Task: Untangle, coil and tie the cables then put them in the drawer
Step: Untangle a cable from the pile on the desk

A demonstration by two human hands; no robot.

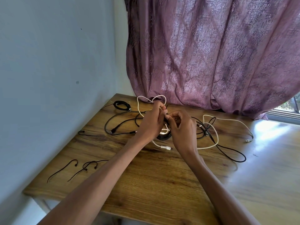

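Above the middle of the wooden table (pixel 162 184), my left hand (pixel 152 123) and my right hand (pixel 183 127) meet. Both pinch a black coiled cable (pixel 164 136) that hangs under them; a thin black tie end sticks up between the fingers. A white cable (pixel 143 99) loops behind my left hand and its plug (pixel 166 147) lies below the wrists. More black and white cables (pixel 211 133) lie tangled to the right. A grey-black cable (pixel 116 125) curves on the left. One tied black coil (pixel 121 105) rests at the far left corner.
Several thin black ties (pixel 73 168) lie near the table's left edge, one more (pixel 86 133) further back. A pale wall runs along the left side. A purple patterned curtain (pixel 211 54) hangs behind the table, with a window (pixel 289 109) at the right.
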